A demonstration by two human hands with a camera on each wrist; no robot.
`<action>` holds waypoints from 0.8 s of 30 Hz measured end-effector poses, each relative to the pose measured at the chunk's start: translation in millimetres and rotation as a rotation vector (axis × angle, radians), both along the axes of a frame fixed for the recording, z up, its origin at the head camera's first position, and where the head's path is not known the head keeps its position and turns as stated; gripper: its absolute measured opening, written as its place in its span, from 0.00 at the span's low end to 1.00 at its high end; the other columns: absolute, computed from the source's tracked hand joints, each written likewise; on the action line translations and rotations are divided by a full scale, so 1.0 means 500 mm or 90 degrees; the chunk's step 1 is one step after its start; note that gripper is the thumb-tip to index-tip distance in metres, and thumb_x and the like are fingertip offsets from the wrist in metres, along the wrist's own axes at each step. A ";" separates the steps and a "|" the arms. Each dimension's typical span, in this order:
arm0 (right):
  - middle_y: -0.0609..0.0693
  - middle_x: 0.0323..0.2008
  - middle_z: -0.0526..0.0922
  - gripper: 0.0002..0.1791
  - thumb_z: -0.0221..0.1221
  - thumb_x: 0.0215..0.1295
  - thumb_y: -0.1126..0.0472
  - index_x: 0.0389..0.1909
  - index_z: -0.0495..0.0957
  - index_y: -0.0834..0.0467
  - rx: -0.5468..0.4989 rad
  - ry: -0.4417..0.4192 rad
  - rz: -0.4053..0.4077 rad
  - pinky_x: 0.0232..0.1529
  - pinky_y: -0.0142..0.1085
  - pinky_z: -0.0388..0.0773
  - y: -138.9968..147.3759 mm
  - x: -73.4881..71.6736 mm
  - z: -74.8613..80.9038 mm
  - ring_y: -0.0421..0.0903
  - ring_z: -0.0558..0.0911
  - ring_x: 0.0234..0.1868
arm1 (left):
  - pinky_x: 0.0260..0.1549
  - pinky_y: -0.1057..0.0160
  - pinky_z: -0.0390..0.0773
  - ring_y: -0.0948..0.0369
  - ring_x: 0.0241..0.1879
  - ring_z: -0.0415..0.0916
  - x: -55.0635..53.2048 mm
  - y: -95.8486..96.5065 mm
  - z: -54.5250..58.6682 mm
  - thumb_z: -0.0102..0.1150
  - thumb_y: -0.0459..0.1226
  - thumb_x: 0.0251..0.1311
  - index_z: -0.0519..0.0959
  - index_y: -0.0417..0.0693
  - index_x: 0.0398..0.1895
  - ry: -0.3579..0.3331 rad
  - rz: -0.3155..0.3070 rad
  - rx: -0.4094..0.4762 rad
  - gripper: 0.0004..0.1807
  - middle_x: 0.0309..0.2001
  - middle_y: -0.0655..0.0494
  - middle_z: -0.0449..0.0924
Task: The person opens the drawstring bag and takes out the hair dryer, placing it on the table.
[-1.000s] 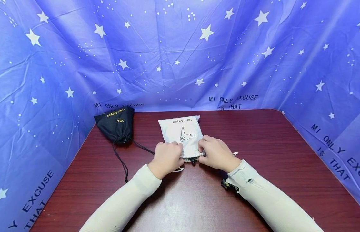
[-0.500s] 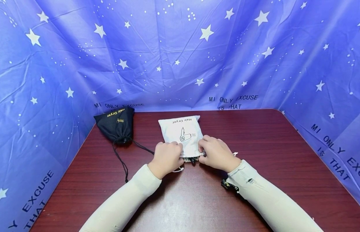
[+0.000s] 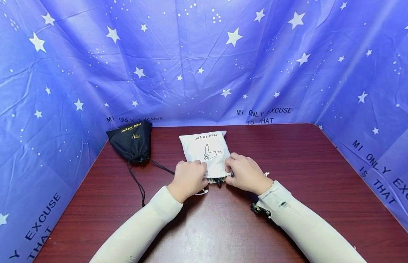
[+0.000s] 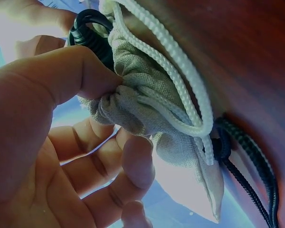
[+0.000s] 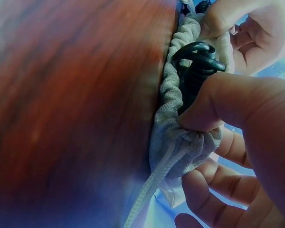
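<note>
A white drawstring bag (image 3: 208, 155) printed "Hair Dryer" lies mid-table, its gathered mouth toward me. My left hand (image 3: 190, 179) pinches the cloth at the left of the mouth, thumb pressed into the gathers. At the mouth's right side my right hand (image 3: 245, 173) pinches the rim between thumb and fingers. Inside the parted mouth a black loop with a ribbed black part (image 5: 195, 64) shows; the rest of what the bag contains is hidden. White cord (image 4: 175, 71) loops out by the left hand, and another white cord (image 5: 149, 192) trails below the right hand.
A black drawstring bag (image 3: 131, 142), also marked "Hair Dryer", lies at the table's back left. Its black cords (image 3: 136, 184) trail toward my left wrist. Blue star-printed curtains (image 3: 204, 62) stand around the reddish-brown table (image 3: 289, 146).
</note>
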State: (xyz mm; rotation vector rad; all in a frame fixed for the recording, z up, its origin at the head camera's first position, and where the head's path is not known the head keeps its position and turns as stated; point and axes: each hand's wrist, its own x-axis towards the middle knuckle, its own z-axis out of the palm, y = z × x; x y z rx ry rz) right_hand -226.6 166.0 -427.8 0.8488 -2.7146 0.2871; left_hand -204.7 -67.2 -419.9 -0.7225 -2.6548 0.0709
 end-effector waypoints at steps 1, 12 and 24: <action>0.40 0.29 0.69 0.16 0.71 0.38 0.53 0.25 0.72 0.46 0.000 0.001 -0.001 0.26 0.40 0.69 0.000 0.000 0.000 0.43 0.70 0.25 | 0.17 0.55 0.68 0.55 0.20 0.79 0.000 0.000 0.000 0.73 0.46 0.43 0.76 0.53 0.22 0.000 0.001 0.001 0.13 0.22 0.59 0.78; 0.41 0.28 0.70 0.16 0.71 0.39 0.54 0.26 0.72 0.45 -0.009 0.001 -0.015 0.27 0.41 0.69 0.005 -0.004 -0.001 0.43 0.70 0.24 | 0.18 0.56 0.67 0.55 0.20 0.79 -0.004 -0.002 -0.001 0.72 0.47 0.46 0.76 0.53 0.23 0.002 0.008 0.006 0.14 0.23 0.59 0.78; 0.41 0.29 0.70 0.15 0.71 0.41 0.54 0.26 0.74 0.46 -0.015 0.000 -0.020 0.28 0.40 0.70 0.007 -0.006 0.003 0.42 0.70 0.24 | 0.17 0.57 0.66 0.55 0.19 0.78 -0.001 -0.006 0.005 0.72 0.46 0.46 0.75 0.52 0.24 0.019 0.002 0.017 0.14 0.22 0.59 0.77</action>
